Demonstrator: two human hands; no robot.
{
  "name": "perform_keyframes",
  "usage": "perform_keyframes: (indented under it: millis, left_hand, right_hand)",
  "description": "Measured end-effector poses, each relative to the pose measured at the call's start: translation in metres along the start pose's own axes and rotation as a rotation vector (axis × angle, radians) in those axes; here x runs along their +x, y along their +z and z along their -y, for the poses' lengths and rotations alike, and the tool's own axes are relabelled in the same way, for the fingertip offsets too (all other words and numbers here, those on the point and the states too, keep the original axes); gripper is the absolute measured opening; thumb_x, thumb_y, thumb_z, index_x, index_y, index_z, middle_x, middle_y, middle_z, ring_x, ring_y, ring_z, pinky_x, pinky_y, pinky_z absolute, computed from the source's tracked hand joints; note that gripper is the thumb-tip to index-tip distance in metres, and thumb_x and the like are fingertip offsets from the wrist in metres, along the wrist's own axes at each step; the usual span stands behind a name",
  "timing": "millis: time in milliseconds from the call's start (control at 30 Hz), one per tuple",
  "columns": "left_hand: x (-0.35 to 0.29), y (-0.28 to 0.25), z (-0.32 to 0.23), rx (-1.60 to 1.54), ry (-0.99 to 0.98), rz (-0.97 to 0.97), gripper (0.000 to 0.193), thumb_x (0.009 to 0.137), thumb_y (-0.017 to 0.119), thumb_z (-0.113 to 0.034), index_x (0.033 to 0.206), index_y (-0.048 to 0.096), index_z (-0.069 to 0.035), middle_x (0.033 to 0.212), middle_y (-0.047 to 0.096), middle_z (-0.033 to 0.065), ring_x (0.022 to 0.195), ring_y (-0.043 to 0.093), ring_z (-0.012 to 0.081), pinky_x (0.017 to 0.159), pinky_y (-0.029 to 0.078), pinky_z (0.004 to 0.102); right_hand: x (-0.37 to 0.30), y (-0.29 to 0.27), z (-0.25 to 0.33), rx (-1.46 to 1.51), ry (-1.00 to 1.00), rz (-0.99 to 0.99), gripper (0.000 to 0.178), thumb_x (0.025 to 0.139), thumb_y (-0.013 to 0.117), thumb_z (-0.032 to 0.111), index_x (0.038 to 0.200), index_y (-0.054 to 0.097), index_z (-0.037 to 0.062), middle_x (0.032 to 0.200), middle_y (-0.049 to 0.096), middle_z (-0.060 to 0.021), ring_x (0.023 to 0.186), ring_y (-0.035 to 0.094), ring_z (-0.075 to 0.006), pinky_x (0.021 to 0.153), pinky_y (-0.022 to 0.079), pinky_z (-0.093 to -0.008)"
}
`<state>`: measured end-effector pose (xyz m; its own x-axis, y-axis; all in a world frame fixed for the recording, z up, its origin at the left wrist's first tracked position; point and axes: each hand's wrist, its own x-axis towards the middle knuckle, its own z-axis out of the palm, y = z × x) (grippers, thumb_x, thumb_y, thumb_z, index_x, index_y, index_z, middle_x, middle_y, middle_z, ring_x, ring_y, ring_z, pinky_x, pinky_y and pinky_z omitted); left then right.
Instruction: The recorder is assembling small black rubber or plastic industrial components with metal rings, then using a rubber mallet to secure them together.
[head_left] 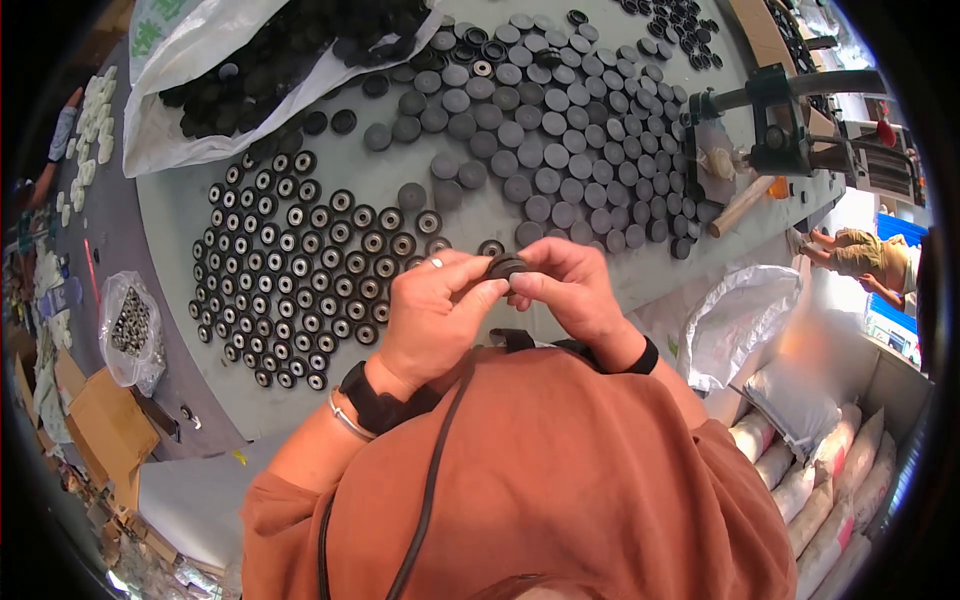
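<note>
Pinching a black disc (pixel 506 266) from both sides

Both forearms rise from the lower edge and converge before the chest, elbows spread, wrists bent inward. The left hand (pixel 435 302) is closed on the disc, its thumb at the near side and its fingers curled toward the rim. The right hand (pixel 575 290) grips the opposite side, thumb extended toward the left thumb, fingers bent behind. The disc thus lies between the fingertips of the two hands, near the front edge of the tabletop (pixel 165 220); its underside is hidden. Just beyond the fingers sits a single disc with a pale centre (pixel 491 248). To the left of the left hand, metal-centred discs (pixel 340 233) stand in a dense group, bright centres upward. Beyond the right hand spreads a field of plain grey caps (pixel 547 181). At the far left, a white plastic bag (pixel 150 150) lies open around loose black parts; at the right, a wooden rod (pixel 742 206) rests near a dark metal fixture (pixel 772 125).
</note>
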<state>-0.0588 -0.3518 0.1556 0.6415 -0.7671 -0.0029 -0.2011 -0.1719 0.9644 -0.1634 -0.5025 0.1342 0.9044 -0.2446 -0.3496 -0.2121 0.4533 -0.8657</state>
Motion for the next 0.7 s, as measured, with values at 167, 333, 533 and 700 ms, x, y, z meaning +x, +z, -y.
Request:
perform_keyframes:
  millis: [167, 333, 533, 700]
  left_hand:
    - [-0.004, -0.021, 0.021, -0.046, -0.373, 0.037, 0.024, 0.077, 0.066, -0.008, 0.099, 0.063, 0.002, 0.083, 0.061, 0.0041, 0.074, 0.059, 0.0099, 0.066, 0.048, 0.0218]
    - [0.000, -0.101, -0.040, -0.284, -0.215, -0.198, 0.023, 0.085, 0.056, -0.014, 0.101, 0.063, 0.002, 0.086, 0.064, 0.0080, 0.083, 0.061, 0.0140, 0.076, 0.049, 0.0271]
    - [-0.017, -0.162, -0.096, -0.445, 0.287, -0.053, 0.038, 0.094, 0.039, -0.026, 0.116, 0.052, 0.003, 0.106, 0.056, 0.0166, 0.097, 0.055, 0.0246, 0.083, 0.045, 0.0367]
    - [-0.054, -0.183, -0.103, -0.437, 0.307, -0.144, 0.038, 0.093, 0.039, -0.027, 0.115, 0.052, 0.001, 0.106, 0.056, 0.0153, 0.097, 0.054, 0.0250, 0.081, 0.045, 0.0376]
  right_hand:
    - [0.023, -0.015, -0.018, -0.493, 0.330, -0.128, 0.024, 0.077, 0.069, 0.018, 0.089, 0.062, -0.0022, 0.074, 0.064, -0.0091, 0.064, 0.060, -0.0142, 0.060, 0.048, -0.0276]
    - [0.057, -0.007, -0.016, -1.046, 0.063, -0.091, 0.028, 0.073, 0.068, 0.021, 0.089, 0.065, -0.0025, 0.078, 0.064, -0.0207, 0.072, 0.063, -0.0319, 0.067, 0.049, -0.0372]
    - [0.068, -0.010, 0.005, -1.449, -0.247, -0.185, 0.033, 0.072, 0.070, 0.029, 0.087, 0.062, 0.0010, 0.079, 0.063, -0.0169, 0.073, 0.062, -0.0326, 0.064, 0.049, -0.0389]
    - [0.045, 0.013, 0.126, -0.648, -0.568, -0.056, 0.018, 0.086, 0.056, 0.013, 0.094, 0.063, -0.0019, 0.086, 0.064, -0.0080, 0.071, 0.057, -0.0122, 0.066, 0.045, -0.0226]
